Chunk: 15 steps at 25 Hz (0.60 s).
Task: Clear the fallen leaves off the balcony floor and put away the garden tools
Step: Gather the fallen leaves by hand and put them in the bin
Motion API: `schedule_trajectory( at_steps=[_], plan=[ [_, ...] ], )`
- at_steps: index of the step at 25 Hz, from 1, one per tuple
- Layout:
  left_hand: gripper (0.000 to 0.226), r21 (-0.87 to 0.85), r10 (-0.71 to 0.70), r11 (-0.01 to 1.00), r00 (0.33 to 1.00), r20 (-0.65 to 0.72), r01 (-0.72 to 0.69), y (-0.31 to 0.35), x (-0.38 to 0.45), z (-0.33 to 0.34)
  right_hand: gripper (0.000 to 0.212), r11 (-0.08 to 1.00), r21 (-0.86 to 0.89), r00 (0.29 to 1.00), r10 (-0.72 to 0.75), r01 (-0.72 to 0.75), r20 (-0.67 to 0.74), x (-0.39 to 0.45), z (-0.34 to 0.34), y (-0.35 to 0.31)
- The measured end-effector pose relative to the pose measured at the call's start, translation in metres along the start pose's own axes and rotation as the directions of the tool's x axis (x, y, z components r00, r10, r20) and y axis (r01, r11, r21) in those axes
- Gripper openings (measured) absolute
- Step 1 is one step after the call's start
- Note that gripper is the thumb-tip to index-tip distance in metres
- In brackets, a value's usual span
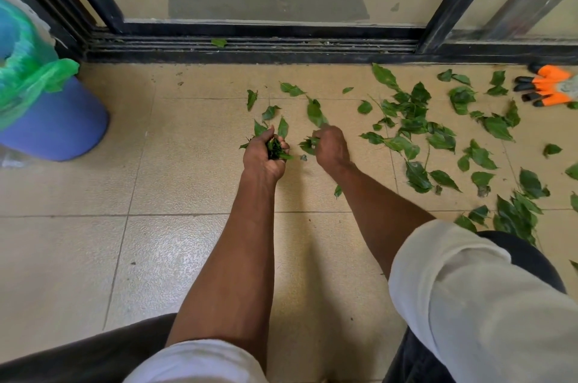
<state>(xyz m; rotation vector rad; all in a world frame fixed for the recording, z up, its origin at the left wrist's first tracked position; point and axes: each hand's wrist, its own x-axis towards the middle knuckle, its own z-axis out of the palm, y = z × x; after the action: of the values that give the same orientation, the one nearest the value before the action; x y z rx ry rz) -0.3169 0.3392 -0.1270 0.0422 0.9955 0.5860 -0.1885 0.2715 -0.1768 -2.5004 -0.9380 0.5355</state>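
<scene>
While over the beige tiled floor (187, 163):
Left hand (264, 154): clenched around a bunch of green leaves (276, 149).
Right hand (331, 146): just beside it, fingers pinching another green leaf (309, 145).

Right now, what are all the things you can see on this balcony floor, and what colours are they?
Loose leaves: many, green, scattered over the tiles, mostly to the right.
Leaf in door track: one, green, lying in the black sliding-door rail.
Bin: one, blue, at the left edge, lined with a green plastic bag.
Garden glove: at least one, orange with black fingertips, far right by the door.
Floor tiles: beige, with thin grout lines.
Sliding door frame: black, across the top.
Left hand: closed on a bunch of leaves.
Right hand: pinching a few leaves off the floor.
</scene>
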Motion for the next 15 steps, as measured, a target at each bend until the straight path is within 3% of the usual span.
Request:
schedule_trajectory(
  at_steps=[3, 5, 8, 11, 13, 15],
  plan=[
    [0.016, -0.004, 0.003, 1.000, 1.000, -0.006, -0.003, 0.001, 0.001, 0.000, 0.025, 0.965, -0.217, 0.989, -0.144, 0.146, 0.027, -0.011, 0.005, 0.008],
    [0.017, 0.005, 0.009, 1.000, 1.000, -0.008, -0.009, 0.001, 0.000, 0.000, 0.028, 0.953, -0.209, 0.975, -0.222, 0.220, 0.014, -0.017, 0.003, 0.013],
    [0.015, -0.020, 0.013, 1.000, 1.000, -0.024, -0.014, 0.002, 0.002, 0.001, 0.044, 0.986, -0.068, 0.988, -0.154, 0.154, 0.002, -0.019, -0.002, 0.016],
    [0.015, -0.031, 0.009, 0.999, 1.000, -0.029, -0.010, 0.002, 0.002, 0.002, 0.037, 0.994, -0.105, 0.994, 0.049, -0.038, 0.098, -0.010, -0.007, 0.009],
    [0.016, -0.034, 0.010, 0.999, 1.000, -0.026, -0.011, 0.003, 0.001, 0.003, 0.029, 0.986, -0.167, 0.996, -0.003, 0.018, 0.086, -0.011, -0.009, 0.008],
    [0.016, -0.042, 0.012, 0.999, 1.000, -0.023, -0.013, 0.005, -0.001, 0.005, 0.024, 0.953, -0.250, 0.985, -0.158, 0.171, 0.074, -0.017, -0.005, 0.013]
  ],
)
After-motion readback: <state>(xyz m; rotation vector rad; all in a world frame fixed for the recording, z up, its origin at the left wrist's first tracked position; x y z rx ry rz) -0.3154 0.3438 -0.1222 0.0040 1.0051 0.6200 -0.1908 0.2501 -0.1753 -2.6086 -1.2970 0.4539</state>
